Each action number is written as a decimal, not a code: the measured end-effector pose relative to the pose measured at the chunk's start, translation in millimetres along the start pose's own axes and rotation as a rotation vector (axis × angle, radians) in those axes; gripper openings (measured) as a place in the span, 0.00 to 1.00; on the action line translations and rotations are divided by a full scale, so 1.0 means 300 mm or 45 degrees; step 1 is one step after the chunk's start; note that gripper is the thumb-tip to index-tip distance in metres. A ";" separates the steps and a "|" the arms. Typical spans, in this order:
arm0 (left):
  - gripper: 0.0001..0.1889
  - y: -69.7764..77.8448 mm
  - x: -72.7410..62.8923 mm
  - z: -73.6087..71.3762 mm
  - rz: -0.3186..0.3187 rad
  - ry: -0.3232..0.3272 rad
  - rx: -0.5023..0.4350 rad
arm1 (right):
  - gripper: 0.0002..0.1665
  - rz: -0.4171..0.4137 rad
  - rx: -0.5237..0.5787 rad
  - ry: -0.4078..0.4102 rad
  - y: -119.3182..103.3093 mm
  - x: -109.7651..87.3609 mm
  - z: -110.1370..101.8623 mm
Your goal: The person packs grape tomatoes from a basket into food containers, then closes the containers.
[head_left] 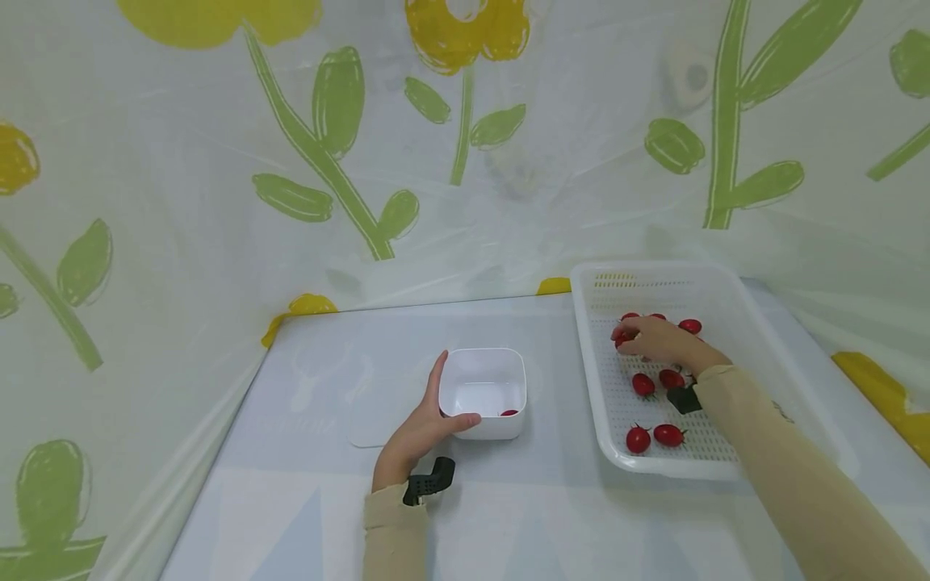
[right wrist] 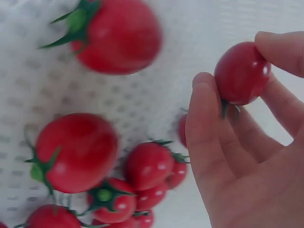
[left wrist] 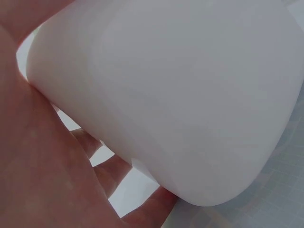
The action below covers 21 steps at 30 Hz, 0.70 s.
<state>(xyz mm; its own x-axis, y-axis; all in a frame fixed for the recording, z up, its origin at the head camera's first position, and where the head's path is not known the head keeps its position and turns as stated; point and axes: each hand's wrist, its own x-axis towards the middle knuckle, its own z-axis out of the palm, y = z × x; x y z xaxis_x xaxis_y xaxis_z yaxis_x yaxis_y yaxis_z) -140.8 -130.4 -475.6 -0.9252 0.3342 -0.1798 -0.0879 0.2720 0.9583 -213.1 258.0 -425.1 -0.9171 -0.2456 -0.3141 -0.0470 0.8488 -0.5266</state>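
My left hand (head_left: 425, 426) grips a small white square box (head_left: 483, 365) at its left front corner, thumb over the near side and fingers along the left wall. A red cherry tomato (head_left: 509, 413) lies inside the box, partly hidden by the near rim. In the left wrist view the box's smooth wall (left wrist: 180, 95) fills most of the picture. Over the white basket (head_left: 592, 387) at right, my right hand (head_left: 659, 339) pinches a cherry tomato (right wrist: 241, 73) between thumb and fingertips; its green stem end points down. Several more cherry tomatoes (right wrist: 78, 152) with green calyxes lie in the basket.
The basket has perforated walls and floor and stands to the right of the box on a pale tabletop (head_left: 305, 452). Behind the table hangs a white curtain (head_left: 581, 161) printed with flowers and leaves. A flat whitish piece (head_left: 366, 436) lies left of the box.
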 end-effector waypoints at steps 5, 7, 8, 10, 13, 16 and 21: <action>0.53 0.001 -0.001 0.002 0.003 0.004 -0.005 | 0.21 -0.036 0.038 0.057 -0.036 -0.017 -0.020; 0.53 0.001 0.000 0.001 0.002 0.006 -0.001 | 0.21 -0.037 0.013 0.101 -0.047 -0.027 -0.026; 0.53 0.000 0.001 0.001 0.002 0.007 0.003 | 0.21 -0.041 -0.003 0.128 -0.051 -0.032 -0.029; 0.53 -0.002 0.003 0.000 0.002 0.008 0.007 | 0.20 -0.050 -0.020 0.177 -0.062 -0.045 -0.032; 0.53 -0.005 0.006 -0.001 0.000 0.007 0.008 | 0.20 -0.068 -0.023 0.215 -0.077 -0.062 -0.039; 0.53 -0.004 0.006 0.000 0.001 0.009 0.009 | 0.20 -0.070 -0.012 0.237 -0.096 -0.078 -0.047; 0.52 -0.003 0.005 0.003 -0.007 0.012 0.010 | 0.21 -0.073 0.041 0.271 -0.124 -0.101 -0.053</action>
<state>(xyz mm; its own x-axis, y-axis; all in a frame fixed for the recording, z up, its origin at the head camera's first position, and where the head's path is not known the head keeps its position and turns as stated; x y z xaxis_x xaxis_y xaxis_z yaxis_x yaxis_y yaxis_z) -141.8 -129.4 -476.9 -0.9283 0.3240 -0.1825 -0.0898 0.2807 0.9556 -189.9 241.3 -383.4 -0.9764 -0.1856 -0.1106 -0.0919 0.8200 -0.5650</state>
